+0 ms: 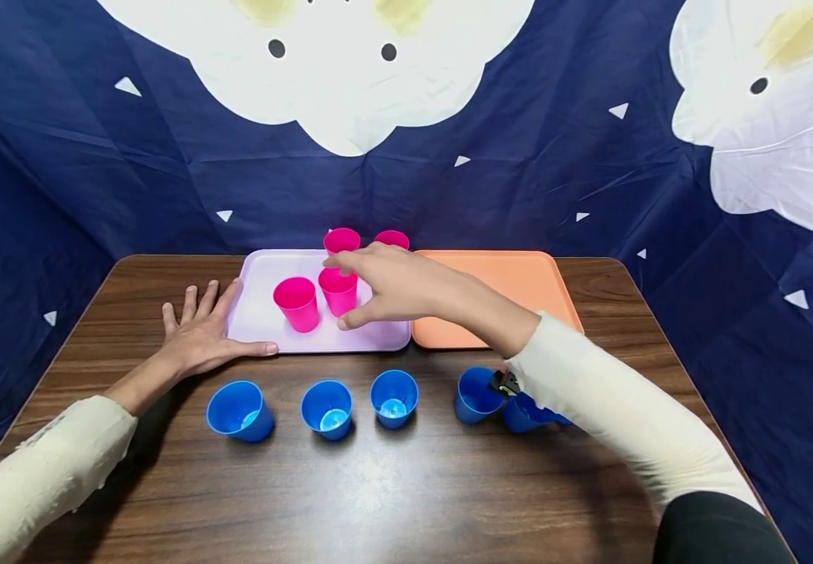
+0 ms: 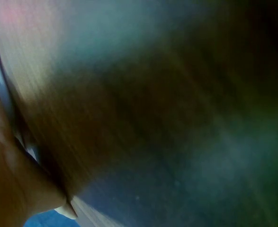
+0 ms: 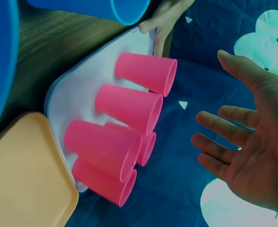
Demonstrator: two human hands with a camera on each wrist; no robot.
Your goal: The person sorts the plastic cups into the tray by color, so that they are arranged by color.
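My left hand (image 1: 198, 338) lies with fingers spread at the left end of the lilac tray (image 1: 254, 270), its thumb along the front edge. Several pink cups (image 1: 297, 305) stand upright on that tray. Above them hovers my right hand (image 1: 406, 283), fingers extended and thumb apart, with nothing in its grasp. It hides part of the cups in the head view. From the right wrist, the open palm (image 3: 262, 161) shows apart from the pink cups (image 3: 129, 106). The left wrist view is dark and blurred, with part of the left hand (image 2: 20, 189) at its edge.
An orange tray (image 1: 512, 274) adjoins the lilac one on the right. Blue cups stand in a row in front: a left one (image 1: 240, 411), two central ones (image 1: 327, 409) and others (image 1: 477, 395) under the right forearm. A patterned navy cloth (image 1: 272, 180) hangs behind the wooden table (image 1: 294, 501).
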